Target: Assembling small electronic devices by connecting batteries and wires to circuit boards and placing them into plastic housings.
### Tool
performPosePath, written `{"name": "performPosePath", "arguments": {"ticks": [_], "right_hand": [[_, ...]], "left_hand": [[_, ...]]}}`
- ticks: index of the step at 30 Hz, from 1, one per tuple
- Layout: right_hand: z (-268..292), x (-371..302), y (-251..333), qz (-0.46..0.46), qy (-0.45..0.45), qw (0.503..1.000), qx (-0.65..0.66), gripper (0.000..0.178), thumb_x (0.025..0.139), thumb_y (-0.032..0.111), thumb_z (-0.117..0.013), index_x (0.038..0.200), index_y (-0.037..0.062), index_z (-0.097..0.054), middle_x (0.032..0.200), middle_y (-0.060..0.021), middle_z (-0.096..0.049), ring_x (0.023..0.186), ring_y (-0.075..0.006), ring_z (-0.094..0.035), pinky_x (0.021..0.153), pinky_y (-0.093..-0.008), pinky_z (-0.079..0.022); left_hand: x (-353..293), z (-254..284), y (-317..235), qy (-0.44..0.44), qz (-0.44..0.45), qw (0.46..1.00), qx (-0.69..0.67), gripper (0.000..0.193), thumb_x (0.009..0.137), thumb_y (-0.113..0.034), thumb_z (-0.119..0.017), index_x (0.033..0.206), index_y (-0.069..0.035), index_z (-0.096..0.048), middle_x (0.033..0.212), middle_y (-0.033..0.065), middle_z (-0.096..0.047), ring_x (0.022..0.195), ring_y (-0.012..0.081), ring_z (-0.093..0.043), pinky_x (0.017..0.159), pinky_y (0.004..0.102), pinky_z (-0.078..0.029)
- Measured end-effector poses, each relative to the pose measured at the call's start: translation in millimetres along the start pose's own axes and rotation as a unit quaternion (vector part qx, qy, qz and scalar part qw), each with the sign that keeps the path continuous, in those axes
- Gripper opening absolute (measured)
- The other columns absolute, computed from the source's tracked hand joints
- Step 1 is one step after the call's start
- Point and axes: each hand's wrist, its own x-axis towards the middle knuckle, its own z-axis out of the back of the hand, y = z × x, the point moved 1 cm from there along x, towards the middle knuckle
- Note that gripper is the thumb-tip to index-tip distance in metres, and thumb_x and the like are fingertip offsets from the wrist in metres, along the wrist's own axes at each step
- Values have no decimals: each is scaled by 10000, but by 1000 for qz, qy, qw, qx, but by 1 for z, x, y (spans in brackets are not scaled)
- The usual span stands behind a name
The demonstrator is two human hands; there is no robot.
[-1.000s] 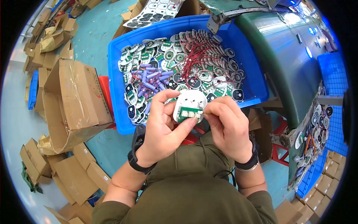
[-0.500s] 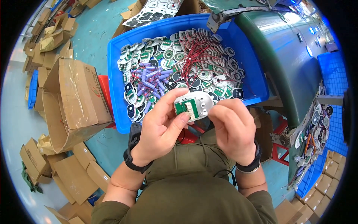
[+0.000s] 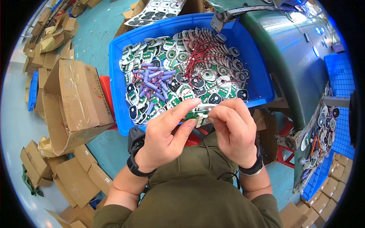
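Note:
Between thumb and fingers, my left hand grips a white plastic housing seen nearly edge-on. Fixed to it is a green circuit board with a row of white connectors facing me. My right hand is closed, its thumb and fingertips pinched at the housing's right edge. Whether those fingertips also hold some small part is hidden. Just beyond both hands stands a blue plastic bin. Inside it are many similar housings with boards, red wires and purple cylindrical cells.
At the left stands an open cardboard box against a red stool; flattened cartons lie below. A green-topped table borders the bin on the right. Farther right, more housings lie on another surface. Sticker sheets rest behind the bin.
The housing has tipped from its board side facing up to nearly edge-on. My right hand has shifted slightly left, its fingertips now at the housing's edge.

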Motion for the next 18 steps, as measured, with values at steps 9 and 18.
{"name": "performPosePath", "arguments": {"ticks": [9,18], "right_hand": [[-7,0,-10,18,-5,1000,22,183,635,-82,-593,782,13,-537,728,-85,-511,605,-237,-533,508,-312,-433],[-15,-2,-3,-23,-45,999,-12,173,654,-72,-591,790,20,-538,730,-85,-514,595,-240,-539,503,-308,-436]], "left_hand": [[-1,-2,9,28,15,999,-33,318,849,44,-478,1166,48,-468,964,97,-580,798,111,-571,672,238,-495],[-2,-11,3,-58,-18,998,20,292,785,42,-555,1073,-1,-551,930,154,-617,750,236,-625,625,272,-496]]}}
